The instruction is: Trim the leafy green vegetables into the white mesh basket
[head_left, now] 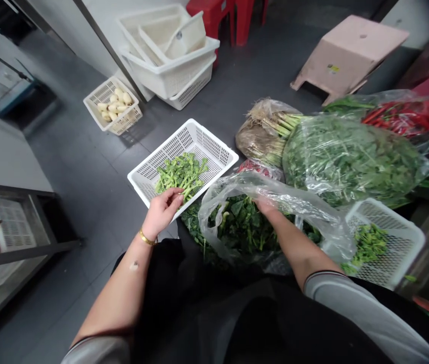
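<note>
Though close, greens [180, 171] beyond left grip [163, 210]

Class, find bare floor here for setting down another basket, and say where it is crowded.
Bare floor runs between the central white basket and the metal shelf, and between the stacked tubs and pink stool. Crowded: around the right hand, where bagged vegetables lie close together.

No text readable; yellow sticker [333, 68] on pink stool [354, 53] too small to read.

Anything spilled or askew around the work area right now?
The stacked white baskets by the wall sit crookedly, not squarely nested. A small green scrap lies outside the pale basket at right.
</note>
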Demonstrator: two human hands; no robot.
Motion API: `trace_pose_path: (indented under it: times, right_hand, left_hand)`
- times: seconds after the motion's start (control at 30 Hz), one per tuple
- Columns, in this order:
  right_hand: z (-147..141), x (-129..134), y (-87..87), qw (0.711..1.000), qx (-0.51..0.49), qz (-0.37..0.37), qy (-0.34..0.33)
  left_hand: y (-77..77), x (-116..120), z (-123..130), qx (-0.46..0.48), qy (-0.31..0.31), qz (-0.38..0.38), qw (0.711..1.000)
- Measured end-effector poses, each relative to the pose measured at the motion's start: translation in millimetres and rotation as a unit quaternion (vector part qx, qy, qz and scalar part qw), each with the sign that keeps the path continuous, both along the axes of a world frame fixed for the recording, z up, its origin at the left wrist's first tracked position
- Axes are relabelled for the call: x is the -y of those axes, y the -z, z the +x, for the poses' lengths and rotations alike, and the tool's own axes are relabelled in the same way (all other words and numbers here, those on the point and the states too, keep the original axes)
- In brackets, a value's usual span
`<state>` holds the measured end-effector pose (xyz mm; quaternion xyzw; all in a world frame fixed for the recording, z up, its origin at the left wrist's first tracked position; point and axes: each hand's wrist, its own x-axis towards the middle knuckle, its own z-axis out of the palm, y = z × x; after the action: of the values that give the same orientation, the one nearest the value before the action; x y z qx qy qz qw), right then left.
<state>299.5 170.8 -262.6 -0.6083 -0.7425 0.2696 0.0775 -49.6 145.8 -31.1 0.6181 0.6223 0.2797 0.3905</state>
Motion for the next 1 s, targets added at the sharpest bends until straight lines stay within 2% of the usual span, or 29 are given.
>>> trace_pose_path:
  times: [0.1,0.23,0.37,0.5,0.6,0.7,0.77,0.8,0.87,0.93,1.0]
  right_hand:
    - [8.6,8.1,0.4,0.995,0.07,-0.047,0.048]
    - [9.9,28.3,-18.7,0.99,0.116,-0.076,0.038]
    - [13.8,60.5,-52.3,0.987,0.139,-0.082,0.013]
    - [25.2,92.7,-97.4,0.985,0.156,-0.07,0.009]
    - [28.6,111.3,-146.6,0.99,0.14,0.001,0.034]
    - [13.5,134.6,-208.3,0.981,0.049,0.175,0.071]
    - [-8.2,159.1,-243.5,0.96,-0.029,0.272,0.061]
    - [-20.8,173.7,-255.5,0.951,-0.067,0.298,0.041]
    - [-44.8,202.2,-265.5,0.943,-0.14,0.301,-0.029]
    - [-63.7,219.5,-261.0,0.946,-0.194,0.23,-0.119]
    - [-77.8,216.3,-253.7,0.954,-0.233,0.126,-0.138]
  left_hand:
    - [2.2,-1.0,0.9,-0.004,0.007,0.01,1.0]
    - [2.4,-1.4,1.3,0.007,0.015,0.014,1.0]
    - [-2.0,5.8,0.7,0.066,0.005,-0.004,0.998]
    - [-6.7,36.5,18.5,0.175,0.028,-0.068,0.982]
    - [-2.4,79.1,53.3,0.281,0.087,-0.188,0.937]
    - [7.0,123.9,95.9,0.345,0.161,-0.368,0.848]
    - [10.0,143.8,117.8,0.401,0.161,-0.426,0.794]
    - [9.4,149.2,124.4,0.438,0.142,-0.421,0.781]
    - [3.6,151.6,127.6,0.508,0.082,-0.358,0.779]
    - [-5.9,148.1,118.8,0.534,0.023,-0.268,0.802]
    - [-15.1,145.7,104.1,0.504,-0.002,-0.205,0.839]
